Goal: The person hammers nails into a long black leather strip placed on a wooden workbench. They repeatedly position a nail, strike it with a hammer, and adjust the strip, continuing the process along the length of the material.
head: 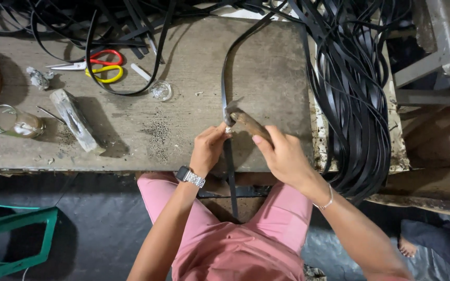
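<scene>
A long black strip (225,78) runs from the pile at the back down across the wooden bench (194,104) and over its front edge between my knees. My left hand (208,148), with a wristwatch, pinches the strip near the bench's front. My right hand (282,153) grips the wooden handle of a knife (246,122). The knife's blade end meets the strip right beside my left fingertips.
A thick bundle of black strips (350,88) hangs over the bench's right side. Red-and-yellow scissors (97,65), a sharpening stone (76,119), a glass jar (14,124) and a small glass dish (161,91) lie on the left. A green stool (6,242) stands at the lower left.
</scene>
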